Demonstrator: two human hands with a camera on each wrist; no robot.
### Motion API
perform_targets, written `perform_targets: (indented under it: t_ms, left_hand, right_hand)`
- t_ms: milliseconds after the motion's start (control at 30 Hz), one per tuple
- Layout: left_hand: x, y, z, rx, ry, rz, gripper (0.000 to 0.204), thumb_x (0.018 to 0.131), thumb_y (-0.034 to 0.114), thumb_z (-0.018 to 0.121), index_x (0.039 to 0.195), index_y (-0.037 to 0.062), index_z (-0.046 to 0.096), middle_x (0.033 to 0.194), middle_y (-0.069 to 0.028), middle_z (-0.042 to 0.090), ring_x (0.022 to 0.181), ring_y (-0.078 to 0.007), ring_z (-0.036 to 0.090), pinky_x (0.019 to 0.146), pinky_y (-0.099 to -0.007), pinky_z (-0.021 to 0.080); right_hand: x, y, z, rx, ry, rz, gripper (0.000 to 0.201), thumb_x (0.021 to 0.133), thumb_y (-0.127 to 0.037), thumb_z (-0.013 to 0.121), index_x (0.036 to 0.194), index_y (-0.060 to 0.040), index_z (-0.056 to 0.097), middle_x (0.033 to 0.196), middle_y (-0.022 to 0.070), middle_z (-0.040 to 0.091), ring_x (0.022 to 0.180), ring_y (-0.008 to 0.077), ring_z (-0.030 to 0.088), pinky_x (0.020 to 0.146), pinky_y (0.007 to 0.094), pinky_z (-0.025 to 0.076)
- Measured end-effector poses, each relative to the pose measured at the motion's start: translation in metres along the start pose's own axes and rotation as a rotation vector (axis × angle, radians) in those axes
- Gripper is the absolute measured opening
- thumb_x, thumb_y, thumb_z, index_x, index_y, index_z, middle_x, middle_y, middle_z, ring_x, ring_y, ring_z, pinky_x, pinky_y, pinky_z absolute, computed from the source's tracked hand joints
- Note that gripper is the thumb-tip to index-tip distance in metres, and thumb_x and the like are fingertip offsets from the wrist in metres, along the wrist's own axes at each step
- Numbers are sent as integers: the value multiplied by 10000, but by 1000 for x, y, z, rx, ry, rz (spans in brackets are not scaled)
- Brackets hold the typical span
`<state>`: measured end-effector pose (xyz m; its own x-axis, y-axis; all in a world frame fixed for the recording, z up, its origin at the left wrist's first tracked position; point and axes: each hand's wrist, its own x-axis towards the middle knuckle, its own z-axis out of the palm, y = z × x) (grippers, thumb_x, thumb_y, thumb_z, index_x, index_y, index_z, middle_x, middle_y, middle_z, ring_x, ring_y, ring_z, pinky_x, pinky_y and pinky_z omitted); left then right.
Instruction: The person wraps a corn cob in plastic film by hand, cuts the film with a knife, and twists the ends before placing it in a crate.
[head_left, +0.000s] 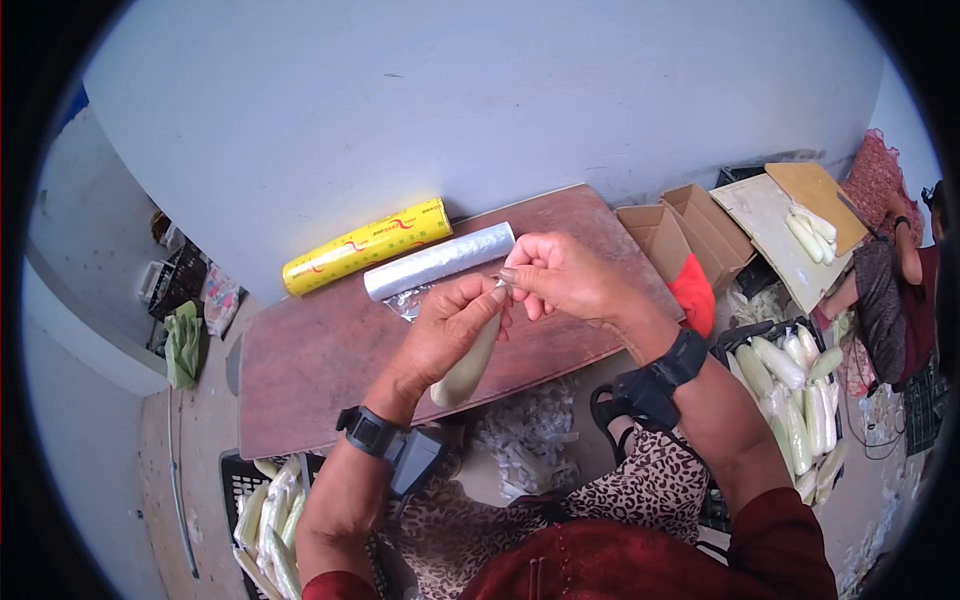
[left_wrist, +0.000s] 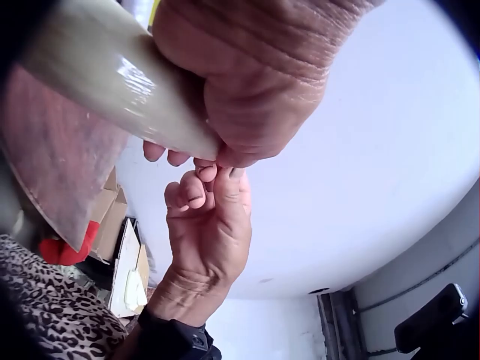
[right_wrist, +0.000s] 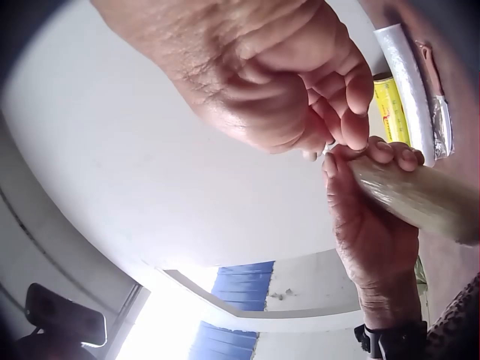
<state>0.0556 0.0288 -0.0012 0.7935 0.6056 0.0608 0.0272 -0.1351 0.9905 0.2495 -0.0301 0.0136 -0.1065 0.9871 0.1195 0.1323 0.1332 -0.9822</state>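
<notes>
A long pale green vegetable (head_left: 466, 370), glossy as if in clear film, hangs at a slant over the table's front edge. My left hand (head_left: 448, 325) grips it near its upper end, with the thumb along it and the fingers curled round behind. At that end my right hand (head_left: 565, 277) brings thumb and forefinger together on a small whitish tip (right_wrist: 328, 148), which looks like twisted film. Both hands' fingertips meet there. In the left wrist view the vegetable's shiny skin (left_wrist: 135, 82) runs out from under my left palm.
On the reddish table (head_left: 310, 375) lie a silvery film roll (head_left: 440, 262) and a yellow printed tube (head_left: 368, 247). Crates of wrapped vegetables stand at lower left (head_left: 270, 520) and right (head_left: 790, 390). Cardboard boxes (head_left: 700, 235) and a red cloth (head_left: 692, 295) are right of the table. Another person (head_left: 890, 300) sits far right.
</notes>
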Motion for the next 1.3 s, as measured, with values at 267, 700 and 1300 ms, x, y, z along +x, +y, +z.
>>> perform_targets:
  t_ms: [267, 700, 1300]
  left_hand:
    - [-4, 8, 0, -47, -22, -34, 263, 1013, 256, 503, 966, 30, 629, 829, -37, 632, 735, -132, 618, 693, -277, 515]
    - [-12, 1, -21, -207, 148, -129, 238, 962, 211, 460, 850, 43, 585, 754, -74, 616, 659, -164, 605, 635, -294, 497]
    - [-7, -1, 1, 451, 38, 46, 241, 989, 195, 515, 940, -2, 645, 763, -23, 619, 694, -97, 589, 640, -266, 504]
  right_hand:
    - [3, -6, -6, -170, 64, -94, 144, 935, -100, 576, 839, 4, 598, 684, 14, 603, 527, 69, 562, 480, 235, 462]
    - [-5, -4, -27, 9, 64, 171, 643, 926, -633, 519, 1034, 0, 557, 804, 64, 593, 614, 97, 611, 484, 193, 448]
    - [-1, 14, 10, -93, -152, 297, 599, 995, -539, 448, 779, 9, 558, 713, 83, 598, 509, 125, 620, 387, 206, 421]
